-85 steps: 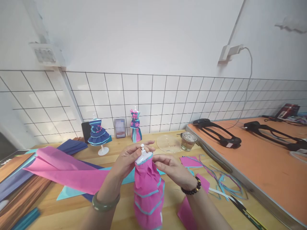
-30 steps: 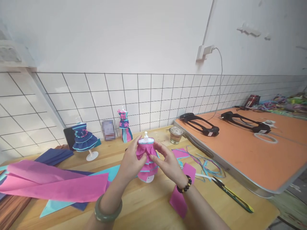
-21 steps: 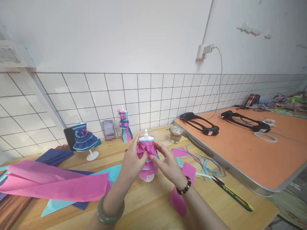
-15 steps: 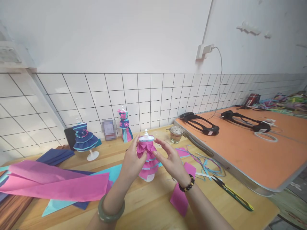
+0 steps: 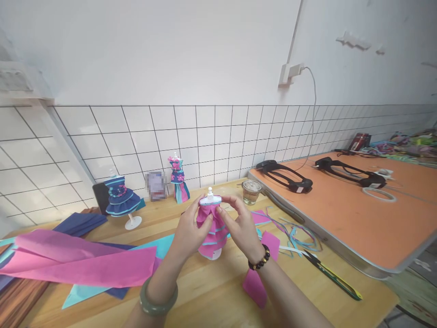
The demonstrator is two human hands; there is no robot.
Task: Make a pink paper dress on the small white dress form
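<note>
A pink ruffled doll dress (image 5: 212, 236) with light-blue trim sits on a small white dress form (image 5: 210, 198) standing upright on the table. My left hand (image 5: 190, 231) wraps round the dress's left side, thumb pressed to the front of the bodice. From the right side, my right hand (image 5: 244, 228) grips the upper bodice, its thumb near the centre and its forefinger curled at the top edge. The fingertips behind the dress are hidden. Beyond my hands stand a navy ruffled dress (image 5: 120, 200) on its form and a multicoloured long dress (image 5: 178, 178).
Pink cloth (image 5: 95, 264) lies over light-blue and navy pieces at left. A glass of drink (image 5: 251, 192) stands behind my right hand. At right are thin ribbon strips (image 5: 300, 234), a pink piece (image 5: 255, 288), a utility knife (image 5: 332, 275) and an orange board (image 5: 344, 218) with black headsets (image 5: 287, 177).
Both hands have closed in on the dress. My right hand has moved left, its forefinger now bent against the bodice's top edge rather than held off it. The dress form stays nearly in place.
</note>
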